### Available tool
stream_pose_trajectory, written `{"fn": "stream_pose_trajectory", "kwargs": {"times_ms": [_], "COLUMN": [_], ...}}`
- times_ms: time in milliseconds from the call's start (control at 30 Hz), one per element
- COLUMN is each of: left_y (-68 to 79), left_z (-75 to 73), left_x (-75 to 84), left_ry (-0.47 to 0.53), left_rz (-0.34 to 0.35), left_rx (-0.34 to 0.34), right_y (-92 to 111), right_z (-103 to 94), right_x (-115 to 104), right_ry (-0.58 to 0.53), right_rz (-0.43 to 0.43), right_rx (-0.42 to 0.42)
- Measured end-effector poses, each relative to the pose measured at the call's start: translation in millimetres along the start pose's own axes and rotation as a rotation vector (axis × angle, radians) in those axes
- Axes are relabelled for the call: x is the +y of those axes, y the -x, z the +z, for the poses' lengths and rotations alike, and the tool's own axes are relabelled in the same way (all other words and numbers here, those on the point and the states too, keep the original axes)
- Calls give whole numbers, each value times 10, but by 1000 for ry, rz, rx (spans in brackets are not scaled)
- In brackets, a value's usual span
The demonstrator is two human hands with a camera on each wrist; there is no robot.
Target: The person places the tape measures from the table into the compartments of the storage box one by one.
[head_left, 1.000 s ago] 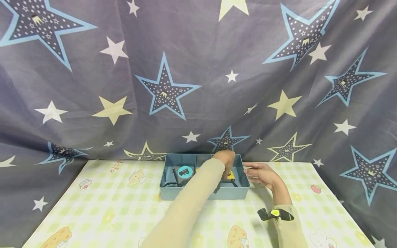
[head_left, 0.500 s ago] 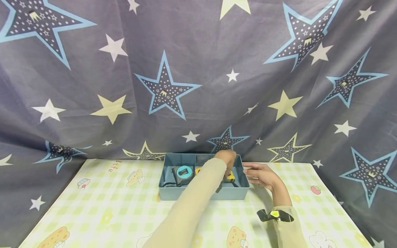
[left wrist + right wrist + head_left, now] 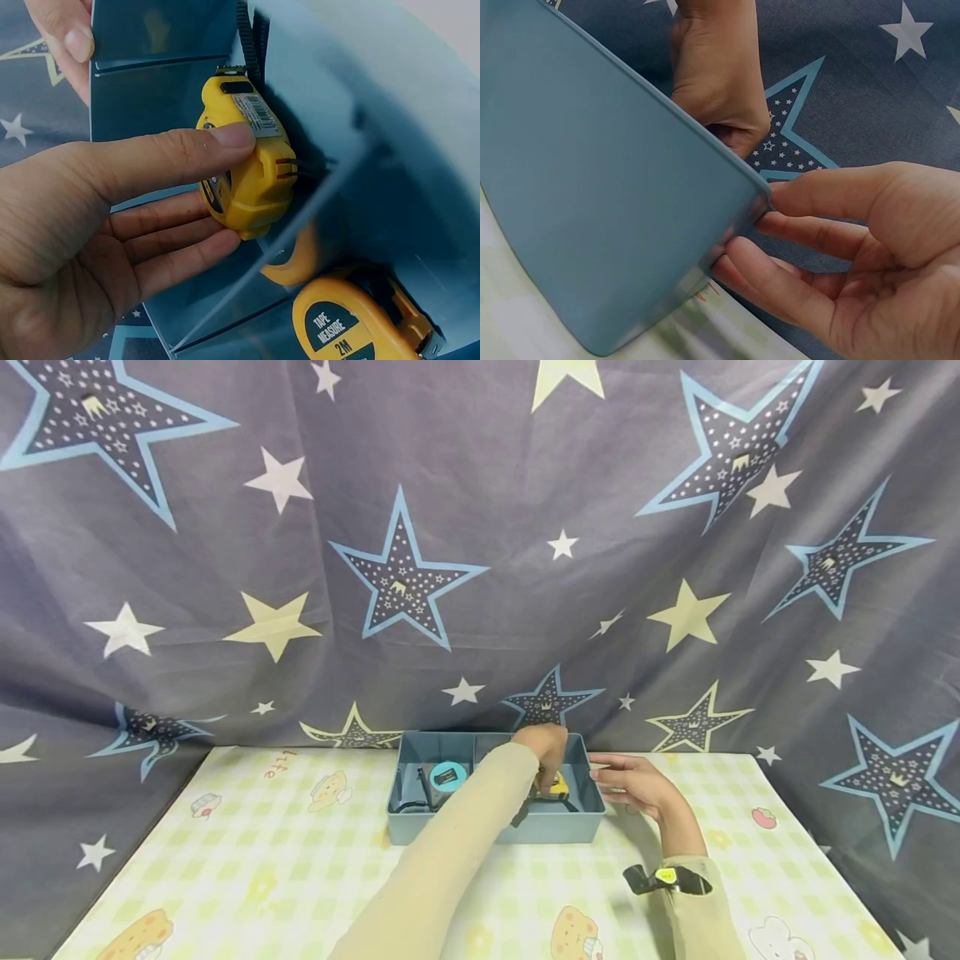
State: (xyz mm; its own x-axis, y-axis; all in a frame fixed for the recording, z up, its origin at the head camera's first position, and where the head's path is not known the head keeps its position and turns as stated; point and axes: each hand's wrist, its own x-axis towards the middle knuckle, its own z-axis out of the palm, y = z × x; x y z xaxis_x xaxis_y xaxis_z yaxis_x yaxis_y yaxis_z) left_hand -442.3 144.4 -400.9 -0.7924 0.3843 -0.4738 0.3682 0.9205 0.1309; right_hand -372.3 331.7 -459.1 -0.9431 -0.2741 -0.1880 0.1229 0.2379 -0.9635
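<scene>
A blue-grey divided box [image 3: 555,832] stands on the table near the curtain. My left hand [image 3: 546,752] reaches down into its right-end compartment. It holds a yellow tape measure [image 3: 251,169], the thumb on top and fingers against the far side; a black strap runs from its end. Beyond the divider lies an orange tape measure [image 3: 341,322] marked 2M, which my forearm hides in the head view. A turquoise-faced tape measure [image 3: 447,777] sits in the left compartment. My right hand [image 3: 633,783] touches the box's right end wall from outside, fingers mostly extended.
The box rests at the back of a table with a green-checked cloth [image 3: 300,852]. Close behind it hangs a dark star-print curtain [image 3: 480,543]. My left sleeve [image 3: 450,868] crosses over the box's front.
My left hand has stayed in the right compartment, shifting only slightly at the yellow tape measure. The right hand and the box have not visibly moved.
</scene>
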Motion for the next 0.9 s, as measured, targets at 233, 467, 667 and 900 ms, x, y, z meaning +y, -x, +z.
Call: {"fn": "stream_pose_trajectory", "kwargs": {"times_ms": [233,467,667,900], "left_y": [104,147,121,78], "left_z": [73,52,89,124], "left_x": [-42,-35,-49,-67], "left_ry": [14,18,-11,-5], "left_rz": [131,134,106,79], "left_rx": [99,73,80,99], "right_y": [7,11,7,13], "right_z": [-24,-14,19,48], "right_x": [26,34,13,-26], "right_ry": [4,6,23,38], "right_rz": [0,-2,-8,2], "right_rx": [11,24,12,19]}}
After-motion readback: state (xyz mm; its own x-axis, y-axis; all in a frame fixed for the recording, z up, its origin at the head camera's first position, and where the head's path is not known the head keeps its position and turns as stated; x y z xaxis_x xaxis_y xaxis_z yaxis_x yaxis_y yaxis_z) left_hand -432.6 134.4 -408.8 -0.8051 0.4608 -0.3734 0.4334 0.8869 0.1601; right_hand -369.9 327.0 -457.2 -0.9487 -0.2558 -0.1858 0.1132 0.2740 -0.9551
